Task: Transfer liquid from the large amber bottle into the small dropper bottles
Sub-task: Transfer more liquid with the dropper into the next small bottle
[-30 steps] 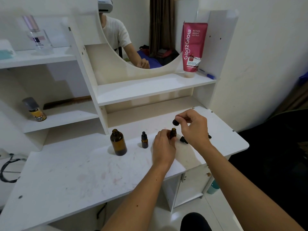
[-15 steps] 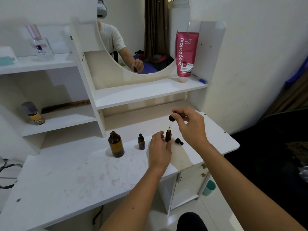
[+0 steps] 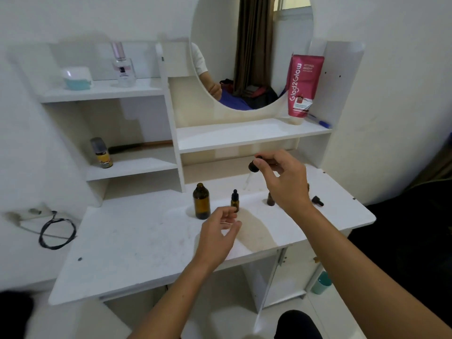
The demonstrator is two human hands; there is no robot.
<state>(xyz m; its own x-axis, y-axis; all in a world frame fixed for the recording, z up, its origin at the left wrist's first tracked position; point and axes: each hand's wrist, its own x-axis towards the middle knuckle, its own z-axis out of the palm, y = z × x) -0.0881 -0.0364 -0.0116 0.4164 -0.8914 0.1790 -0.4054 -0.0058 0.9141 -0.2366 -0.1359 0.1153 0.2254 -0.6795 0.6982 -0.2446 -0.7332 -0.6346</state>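
Note:
The large amber bottle (image 3: 201,201) stands uncapped on the white desk (image 3: 137,243). Right of it stands a small dropper bottle (image 3: 235,199) with its black cap on. A second small bottle (image 3: 270,199) stands open, partly hidden behind my right hand (image 3: 285,182). That hand pinches a black dropper (image 3: 253,166) above the desk, its glass tube pointing down and left. My left hand (image 3: 219,232) hovers just in front of the capped bottle, fingers apart, holding nothing. A loose black cap (image 3: 317,200) lies at the right.
White shelves rise behind the desk, with a round mirror (image 3: 252,50), a pink tube (image 3: 303,86), a blue pen (image 3: 319,122), a perfume bottle (image 3: 123,66), a spray can (image 3: 102,154) and a white-and-teal box (image 3: 76,78). A black cable (image 3: 57,232) hangs left of the desk.
My left hand has let go of the open small bottle and moved left and toward me. My right hand has lifted the dropper out of that bottle and higher.

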